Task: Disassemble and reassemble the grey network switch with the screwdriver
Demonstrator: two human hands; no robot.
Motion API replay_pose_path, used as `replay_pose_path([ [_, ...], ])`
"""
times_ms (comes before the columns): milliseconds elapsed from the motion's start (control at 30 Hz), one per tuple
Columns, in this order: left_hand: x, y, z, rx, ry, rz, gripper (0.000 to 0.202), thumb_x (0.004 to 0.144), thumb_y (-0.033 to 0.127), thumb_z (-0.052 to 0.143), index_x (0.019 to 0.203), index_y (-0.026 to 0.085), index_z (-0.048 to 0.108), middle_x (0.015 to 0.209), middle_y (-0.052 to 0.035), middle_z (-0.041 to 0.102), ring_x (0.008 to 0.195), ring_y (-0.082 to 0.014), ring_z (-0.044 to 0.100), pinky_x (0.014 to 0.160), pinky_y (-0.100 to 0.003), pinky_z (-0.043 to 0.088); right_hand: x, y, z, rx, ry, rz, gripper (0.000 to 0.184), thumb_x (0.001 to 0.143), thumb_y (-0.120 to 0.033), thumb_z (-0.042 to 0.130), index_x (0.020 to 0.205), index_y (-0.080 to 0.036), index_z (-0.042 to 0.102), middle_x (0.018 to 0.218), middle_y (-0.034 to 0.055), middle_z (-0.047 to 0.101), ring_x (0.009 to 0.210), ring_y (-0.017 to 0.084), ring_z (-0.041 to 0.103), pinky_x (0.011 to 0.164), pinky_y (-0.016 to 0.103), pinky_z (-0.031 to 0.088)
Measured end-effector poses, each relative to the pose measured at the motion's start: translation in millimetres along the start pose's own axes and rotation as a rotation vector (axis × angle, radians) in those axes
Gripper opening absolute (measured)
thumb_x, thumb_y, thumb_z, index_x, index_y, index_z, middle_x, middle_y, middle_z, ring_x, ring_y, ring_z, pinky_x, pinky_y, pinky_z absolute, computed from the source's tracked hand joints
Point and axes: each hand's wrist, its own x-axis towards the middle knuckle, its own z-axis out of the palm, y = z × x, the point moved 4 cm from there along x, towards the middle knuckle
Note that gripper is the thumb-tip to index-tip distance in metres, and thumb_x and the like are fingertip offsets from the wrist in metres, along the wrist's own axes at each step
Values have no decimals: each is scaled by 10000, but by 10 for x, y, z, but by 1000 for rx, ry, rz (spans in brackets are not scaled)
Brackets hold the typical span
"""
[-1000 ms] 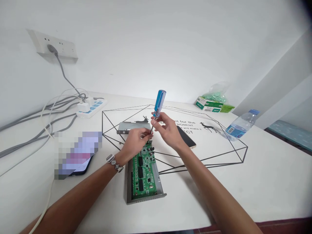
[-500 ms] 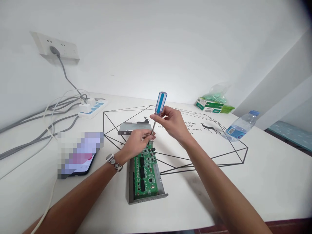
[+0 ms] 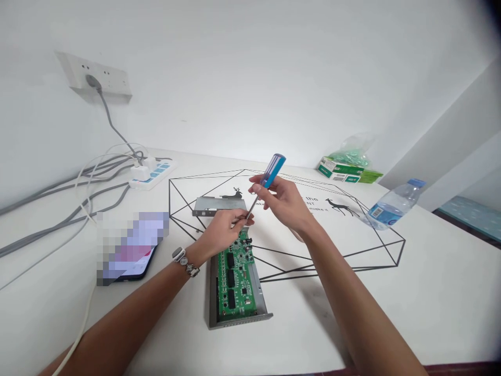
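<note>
- Blue screwdriver (image 3: 273, 171) sat in the right hand (image 3: 287, 203), tilted, with its thin metal shaft (image 3: 252, 208) pointing down and to the left.
- The right fingers (image 3: 260, 180) and thumb were curled close together and gripped the screwdriver just under its blue handle. The top of the handle stuck up past those fingers.
- The left hand (image 3: 223, 232) was just beside the tip of the shaft. Its fingers (image 3: 242, 219) were bent and close together, and they were right by the tip. I could not tell if they held something small there, because the spot was too small to see.
- Green circuit board (image 3: 237, 277) lay in an open gray metal tray (image 3: 211, 297), just below the left fingers. The top end of the board was partly under the left hand.
- Flat metal cover (image 3: 219, 205) lay on the table past the left fingers, and it touched neither hand.
- Phone (image 3: 133, 274) with a blurry screen lay on the table, left of the left hand.
- Beaded wrist band (image 3: 185, 262) sat on the left wrist, behind the fingers.
- Water bottle (image 3: 393, 206) lay on its side, far to the right of the right fingers.
- White table (image 3: 430, 313) had a black line drawing with deer on it, under both hands.
- White power strip (image 3: 152, 175) and gray cables (image 3: 58, 219) lay far left of the fingers.
</note>
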Motion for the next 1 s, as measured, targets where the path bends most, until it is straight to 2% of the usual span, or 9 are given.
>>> replay_pose_path([
  [267,-2,-15,6,-16,0,15,281,953,205,493,1140,175,700,1092,-103,760,1066,-237,717,930,-382,568,-20,-49,17,142,32,6,249,890,-414,665,976,-181,695,832,58,710,726,163,662,555,291,547],
  [533,-3,3,-1,-48,8,2,263,957,196,506,1128,167,704,1089,-108,759,1049,-235,723,927,-381,572,-4,-44,15,150,29,-3,264,901,-436,654,943,-177,680,800,50,675,714,158,651,580,295,581],
  [1000,-3,-7,19,-54,-11,-9,249,960,171,487,1097,147,694,1099,-115,756,1069,-233,718,949,-373,562,35,18,40,155,27,-11,281,885,-456,679,901,-175,680,759,28,677,585,113,605,557,280,556],
])
